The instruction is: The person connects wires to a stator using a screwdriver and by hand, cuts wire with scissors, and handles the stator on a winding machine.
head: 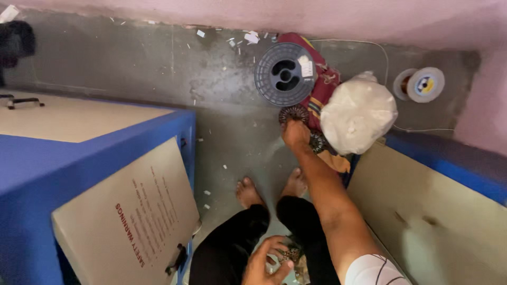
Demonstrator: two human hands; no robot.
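Two hands are at work, seen from above. Right hand [294, 133] is stretched far fwd to the floor; its grip is closed around a small dark toothed ring [293, 113], a round metal part w/ slots, which lies just below the grey plastic spool [285, 74]. A second toothed ring [318, 142] sits just beside the wrist, touching the red patterned cloth [323, 87]. On that cloth rests a white plastic bag [358, 115], full and tied; what is inside I cannot tell. Left hand [266, 261] is near the body, betw. the knees, fingers curled on another dark toothed part [288, 255]. Behind the bag, near the pink wall [369, 21], stands a small wire reel [421, 84]. Blue cabinets [95, 158] stand on both sides of the grey floor [158, 68].
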